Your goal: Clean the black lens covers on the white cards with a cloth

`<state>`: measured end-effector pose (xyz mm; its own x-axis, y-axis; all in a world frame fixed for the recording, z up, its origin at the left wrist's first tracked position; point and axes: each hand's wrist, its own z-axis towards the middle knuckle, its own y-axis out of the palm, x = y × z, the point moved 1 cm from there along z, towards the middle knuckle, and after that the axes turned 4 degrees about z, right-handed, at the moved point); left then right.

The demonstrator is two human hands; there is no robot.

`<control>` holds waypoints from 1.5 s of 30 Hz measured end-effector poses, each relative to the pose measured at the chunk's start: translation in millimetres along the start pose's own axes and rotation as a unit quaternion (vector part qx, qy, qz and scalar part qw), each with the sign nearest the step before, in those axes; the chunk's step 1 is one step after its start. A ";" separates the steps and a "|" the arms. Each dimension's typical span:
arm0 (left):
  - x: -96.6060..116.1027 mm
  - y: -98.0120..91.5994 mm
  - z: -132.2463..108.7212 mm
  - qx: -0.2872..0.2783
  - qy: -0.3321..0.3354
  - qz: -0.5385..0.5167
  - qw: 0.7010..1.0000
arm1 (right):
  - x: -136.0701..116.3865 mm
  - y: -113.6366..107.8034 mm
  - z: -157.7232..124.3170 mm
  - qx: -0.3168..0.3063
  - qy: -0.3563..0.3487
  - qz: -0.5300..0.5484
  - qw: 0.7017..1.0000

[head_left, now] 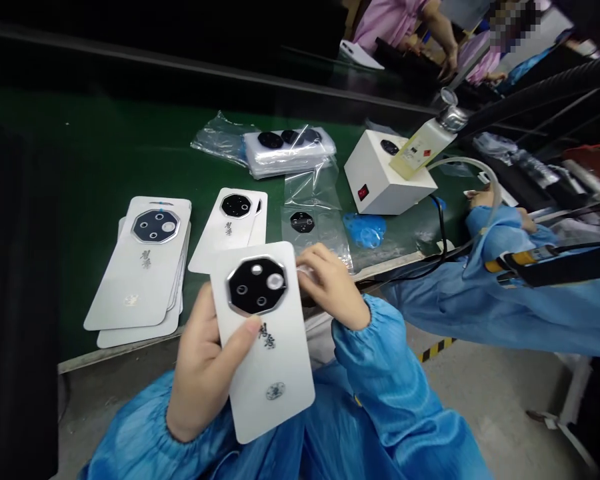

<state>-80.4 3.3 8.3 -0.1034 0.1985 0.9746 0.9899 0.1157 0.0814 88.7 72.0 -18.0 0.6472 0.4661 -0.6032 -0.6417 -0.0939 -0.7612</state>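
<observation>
My left hand (205, 367) grips a white phone back cover (267, 353) from below, its thumb resting on the cover's face. The cover has a black octagonal camera plate with a silver rim (256, 285). My right hand (333, 287) pinches the cover's upper right edge, with a small glint at the fingertips too small to identify. On the green workbench (80, 160) to the left lies a stack of white covers (140, 267). Another white cover (233, 227) lies nearer my hands.
Beyond my hands are bagged black camera plates (287, 150), a loose plate in clear film (303, 221), and a white box (380, 177) with a red switch and bottle (425, 147). A co-worker's blue sleeve (500, 267) crosses the right side.
</observation>
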 end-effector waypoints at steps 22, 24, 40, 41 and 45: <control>9.1 15.7 -22.7 -0.126 0.006 -0.177 0.976 | 77.5 -18.1 83.3 -0.126 0.145 -0.047 0.980; 10.0 15.8 -22.7 -0.133 -0.011 -0.195 0.972 | 77.0 -18.2 84.8 -0.129 0.150 -0.050 0.979; 12.2 13.2 -21.7 -0.152 -0.008 -0.191 0.970 | 78.9 -20.1 88.6 -0.138 0.148 -0.039 0.978; 12.8 13.5 -22.2 -0.154 -0.014 -0.198 0.968 | 79.1 -20.1 88.8 -0.139 0.149 -0.040 0.978; 14.5 14.4 -23.3 -0.156 -0.026 -0.212 0.964 | 79.2 -19.3 88.4 -0.136 0.145 -0.044 0.979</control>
<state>-65.4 -14.8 28.5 -0.5017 0.2475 0.8289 0.8378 -0.0996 0.5369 116.0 188.4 -30.0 0.8097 0.2167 -0.5453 -0.4714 -0.3133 -0.8244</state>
